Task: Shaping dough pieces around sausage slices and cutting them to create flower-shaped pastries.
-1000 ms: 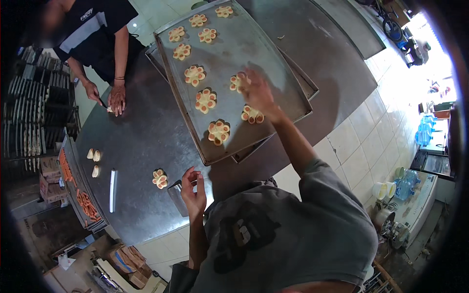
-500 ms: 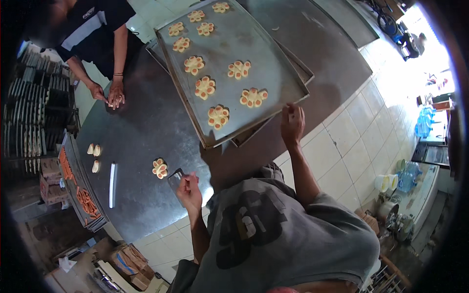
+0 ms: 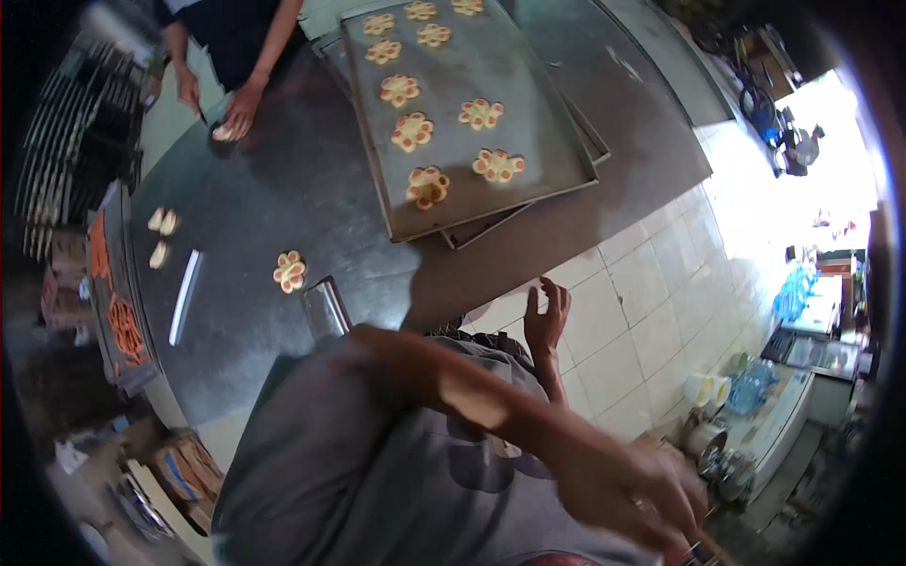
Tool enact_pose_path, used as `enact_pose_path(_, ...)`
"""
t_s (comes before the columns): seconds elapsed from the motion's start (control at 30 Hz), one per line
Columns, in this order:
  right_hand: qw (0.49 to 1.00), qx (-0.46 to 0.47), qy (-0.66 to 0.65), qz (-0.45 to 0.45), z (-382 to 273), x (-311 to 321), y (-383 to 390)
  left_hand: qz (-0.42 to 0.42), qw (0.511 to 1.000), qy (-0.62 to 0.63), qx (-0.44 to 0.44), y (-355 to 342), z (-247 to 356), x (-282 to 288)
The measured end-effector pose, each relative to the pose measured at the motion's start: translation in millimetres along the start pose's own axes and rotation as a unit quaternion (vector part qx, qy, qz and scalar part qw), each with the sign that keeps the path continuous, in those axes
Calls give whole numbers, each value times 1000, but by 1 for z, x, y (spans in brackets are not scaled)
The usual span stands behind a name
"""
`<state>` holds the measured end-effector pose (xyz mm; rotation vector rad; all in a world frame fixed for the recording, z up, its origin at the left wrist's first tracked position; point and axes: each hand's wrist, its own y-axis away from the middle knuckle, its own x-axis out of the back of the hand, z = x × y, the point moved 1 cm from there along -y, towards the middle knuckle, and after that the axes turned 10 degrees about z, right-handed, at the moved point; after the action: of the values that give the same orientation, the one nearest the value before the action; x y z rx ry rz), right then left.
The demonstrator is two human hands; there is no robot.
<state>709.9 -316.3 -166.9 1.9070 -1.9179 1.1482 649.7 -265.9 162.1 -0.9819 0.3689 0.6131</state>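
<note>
Ten dough flowers (image 3: 412, 131) lie on the tray (image 3: 543, 132); a lone flower (image 3: 290, 272) sits on the table (image 3: 236, 198), where three pale dough pieces (image 3: 168, 223) seem yet unshaped. My right hand (image 3: 545, 321) is empty, loosely curled; my left hand (image 3: 628, 495) blurs, so I can't tell its grip.

1. Lower right of the frame: the left hand (image 3: 632, 500) is smeared by blur; whether its fingers hold anything cannot be told.
2. Centre: the right forearm (image 3: 549, 377) disappears behind the left forearm (image 3: 472, 387), which also hides the near end of a flat metal tool (image 3: 327, 308).
3. Upper left: the top edge crops a co-worker (image 3: 222, 42), whose hand (image 3: 247, 106) partly covers a small piece (image 3: 224, 134).
4. Top centre: the upper tray (image 3: 528, 113), cropped above, conceals most of the lower one (image 3: 486, 226).
</note>
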Motion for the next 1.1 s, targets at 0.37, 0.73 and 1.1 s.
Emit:
enact_pose_path(0.37, 986, -131, 76, 66, 13, 50, 90, -75, 983, 144, 83, 2, -164, -179)
enact_pose_path(0.73, 984, -130, 76, 95, -68, 35, 209, -98, 981, 122, 117, 130, -138, -284)
enact_pose_path(1.1, 985, -153, 50, 57, -155, 32, 373, -71, 981, 102, 149, 253, -83, -370)
